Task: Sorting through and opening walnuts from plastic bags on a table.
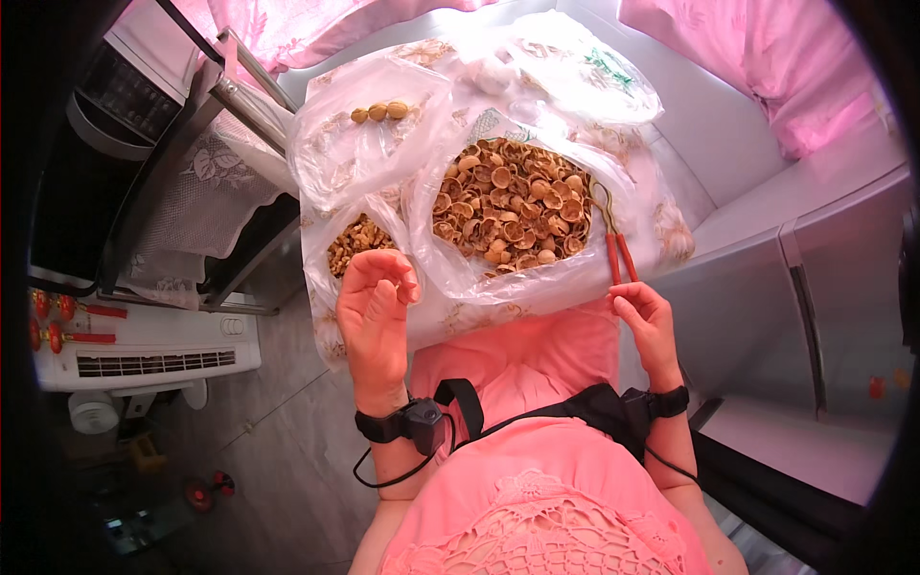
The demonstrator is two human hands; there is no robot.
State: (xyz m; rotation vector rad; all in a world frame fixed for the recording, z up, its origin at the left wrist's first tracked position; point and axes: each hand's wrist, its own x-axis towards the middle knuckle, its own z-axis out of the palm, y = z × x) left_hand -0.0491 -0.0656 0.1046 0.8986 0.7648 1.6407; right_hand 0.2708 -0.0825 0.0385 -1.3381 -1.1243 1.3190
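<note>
My left hand (375, 316) is raised palm up, its fingers curled over the thumb around a small pale piece (398, 284), too small to identify. Behind it, a plastic bag of shelled walnut kernels (361, 241) is partly hidden. My right hand (650, 320) has its fingertips on the handle ends of a red-handled metal nutcracker (612, 237), whose looped jaws rest at the right edge of a large bag. That clear plastic bag (460, 284) lies spread wide, heaped with broken walnut shells (514, 205). Farther left, several whole walnuts (378, 111) sit in another clear bag (338, 169).
A floral cloth (478, 316) covers the table. More plastic bags (589, 72) lie at its far right. A metal-framed rack (251, 118) stands left, above a white appliance with a vent grille (154, 363). Grey cabinet-like panels (747, 316) flank the right; pink curtains (755, 57) hang behind.
</note>
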